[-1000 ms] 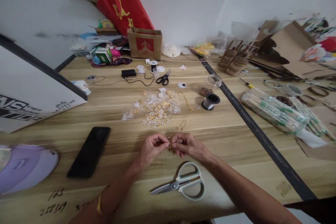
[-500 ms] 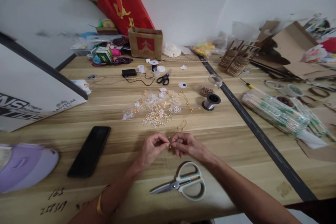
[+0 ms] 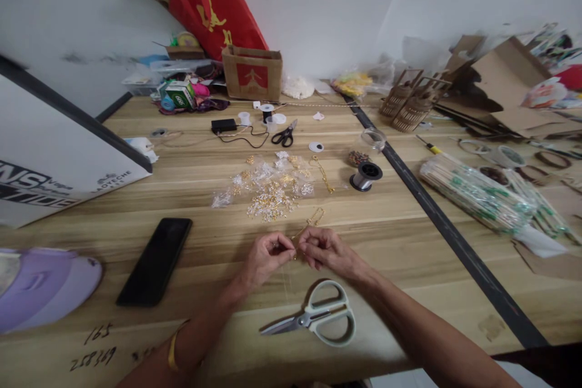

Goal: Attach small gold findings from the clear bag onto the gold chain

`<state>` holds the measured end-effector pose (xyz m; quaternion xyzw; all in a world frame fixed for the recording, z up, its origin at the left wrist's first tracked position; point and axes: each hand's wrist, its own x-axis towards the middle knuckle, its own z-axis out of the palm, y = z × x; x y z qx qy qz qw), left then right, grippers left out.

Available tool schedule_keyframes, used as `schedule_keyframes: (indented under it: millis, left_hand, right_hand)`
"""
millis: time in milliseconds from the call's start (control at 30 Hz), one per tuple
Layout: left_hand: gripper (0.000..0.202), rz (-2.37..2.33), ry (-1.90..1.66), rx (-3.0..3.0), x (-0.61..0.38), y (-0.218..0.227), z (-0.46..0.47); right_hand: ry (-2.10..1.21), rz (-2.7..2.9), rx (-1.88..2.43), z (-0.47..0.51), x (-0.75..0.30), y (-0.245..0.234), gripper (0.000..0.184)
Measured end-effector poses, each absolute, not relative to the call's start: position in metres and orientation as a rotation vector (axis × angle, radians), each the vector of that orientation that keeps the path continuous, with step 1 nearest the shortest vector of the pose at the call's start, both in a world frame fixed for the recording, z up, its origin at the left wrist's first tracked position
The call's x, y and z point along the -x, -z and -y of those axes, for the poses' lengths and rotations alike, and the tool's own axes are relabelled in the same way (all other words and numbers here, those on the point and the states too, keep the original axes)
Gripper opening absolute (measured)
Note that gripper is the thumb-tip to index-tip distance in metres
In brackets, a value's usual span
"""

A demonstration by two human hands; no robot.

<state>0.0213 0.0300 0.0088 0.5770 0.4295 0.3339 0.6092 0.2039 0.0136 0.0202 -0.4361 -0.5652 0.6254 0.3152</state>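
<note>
This is a craft workshop, set around a long wooden worktable (image 3: pixel 400 236). A heap of gold beads and findings (image 3: pixel 268 191) in clear packets lies at its centre, with a gold chain (image 3: pixel 313 218) just below. A wire spool (image 3: pixel 365 175) sits at 1 o'clock, black scissors (image 3: pixel 282 133) at 12 and white-handled scissors (image 3: pixel 318 318) at 6. Bundled bamboo skewers (image 3: pixel 473 194) and cut cardboard (image 3: pixel 504 85) crowd 2 o'clock. A paper bag (image 3: pixel 251 74) stands by the bare white wall (image 3: pixel 327 12) at 12.
</note>
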Motion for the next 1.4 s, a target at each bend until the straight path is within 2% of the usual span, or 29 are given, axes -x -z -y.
schedule_keyframes:
  millis: [600, 1400]
  left_hand:
    - [0.008, -0.991, -0.742, -1.343, -0.0221, -0.0091, -0.0296]
    - [0.026, -0.93, -0.701, -1.153, -0.0214, -0.0134, -0.0305]
  right_hand:
    - [-1.643, 1.487, 1.119, -0.0147, -0.2038, -0.0157, 0.025]
    - [-1.62, 1.501, 1.123, -0.0153, -0.2037, -0.0223, 0.024]
